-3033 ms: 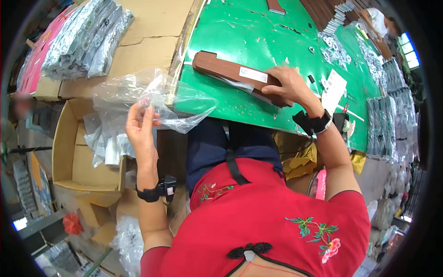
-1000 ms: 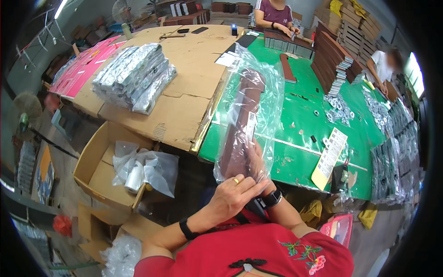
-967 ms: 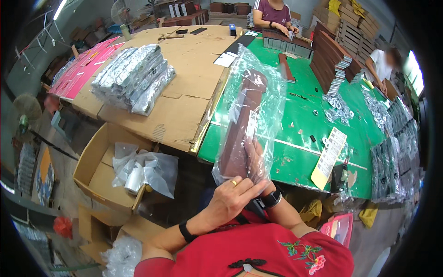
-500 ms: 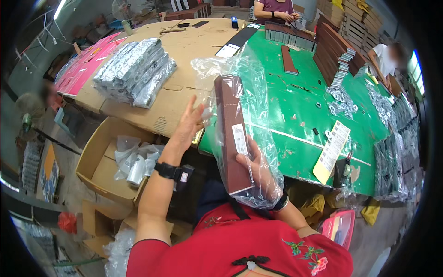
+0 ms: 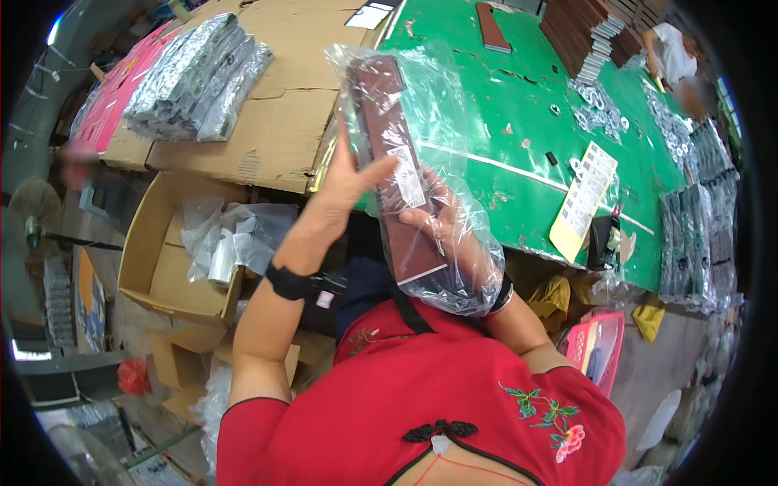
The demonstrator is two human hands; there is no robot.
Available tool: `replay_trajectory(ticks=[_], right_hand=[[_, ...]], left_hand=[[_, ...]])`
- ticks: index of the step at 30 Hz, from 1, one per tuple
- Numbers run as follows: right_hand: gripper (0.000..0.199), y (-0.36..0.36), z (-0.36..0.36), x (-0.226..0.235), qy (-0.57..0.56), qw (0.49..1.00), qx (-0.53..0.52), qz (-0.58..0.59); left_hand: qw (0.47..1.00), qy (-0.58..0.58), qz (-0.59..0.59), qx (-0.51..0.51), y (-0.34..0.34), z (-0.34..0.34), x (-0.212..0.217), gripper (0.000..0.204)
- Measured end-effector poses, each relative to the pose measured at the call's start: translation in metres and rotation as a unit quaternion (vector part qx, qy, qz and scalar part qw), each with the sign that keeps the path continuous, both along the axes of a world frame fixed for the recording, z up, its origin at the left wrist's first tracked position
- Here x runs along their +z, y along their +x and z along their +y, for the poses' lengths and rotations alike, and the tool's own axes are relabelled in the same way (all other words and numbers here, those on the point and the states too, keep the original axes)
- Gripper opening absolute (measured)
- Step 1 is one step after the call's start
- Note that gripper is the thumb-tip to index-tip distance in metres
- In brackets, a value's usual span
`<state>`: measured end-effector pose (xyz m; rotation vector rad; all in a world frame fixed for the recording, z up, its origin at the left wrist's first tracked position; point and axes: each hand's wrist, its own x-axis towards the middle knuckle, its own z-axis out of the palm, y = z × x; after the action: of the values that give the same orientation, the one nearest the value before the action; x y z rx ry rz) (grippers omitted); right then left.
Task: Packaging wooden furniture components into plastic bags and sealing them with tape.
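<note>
A dark reddish-brown flat bar (image 5: 379,113) with a white printed label (image 5: 408,185) is held up in front of me, tilted, its far end leaning left. Loose clear plastic bag (image 5: 442,93) film surrounds it and spreads to its right. My left hand (image 5: 339,188) holds the bar's left edge, thumb across the front beside the label and fingers along the side, partly hidden behind it. Gripping the near right side is my right hand (image 5: 454,231), with bag film over its fingers and wrist.
Wrapped silvery bundles (image 5: 194,77) are stacked on the cardboard-covered table at left. An open carton (image 5: 146,267) with plastic film stands below. On the green table (image 5: 502,174) lie a yellow-edged printed card (image 5: 579,206), metal rings (image 5: 596,109) and stacked brown bars (image 5: 571,36). Another person (image 5: 671,53) is at far right.
My left hand, earlier apart from the bar with fingers spread, now grips its left edge. My right hand keeps its hold. The view has tipped down toward me.
</note>
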<state>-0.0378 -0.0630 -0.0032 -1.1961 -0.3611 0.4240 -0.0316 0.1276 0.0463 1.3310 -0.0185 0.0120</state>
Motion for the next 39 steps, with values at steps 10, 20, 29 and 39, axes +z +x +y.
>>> replay_trajectory(ticks=[10,20,29,39], right_hand=[[0.077,-0.014,-0.007,0.0,-0.093,0.995,-0.029,0.009],[0.087,-0.01,-0.005,-0.011,-0.138,0.987,0.029,-0.07],[0.096,-0.012,-0.014,0.009,-0.183,0.979,0.024,-0.084],[0.094,-0.014,-0.028,-0.001,-0.159,0.985,0.036,-0.056]], left_hand=[[0.995,-0.075,0.049,0.032,0.018,0.01,0.005,0.053],[0.991,-0.106,0.048,0.071,0.016,0.002,-0.003,0.049],[0.991,-0.113,0.069,0.036,-0.012,-0.024,-0.007,0.05],[0.996,-0.055,0.05,0.042,-0.021,0.027,-0.006,0.072]])
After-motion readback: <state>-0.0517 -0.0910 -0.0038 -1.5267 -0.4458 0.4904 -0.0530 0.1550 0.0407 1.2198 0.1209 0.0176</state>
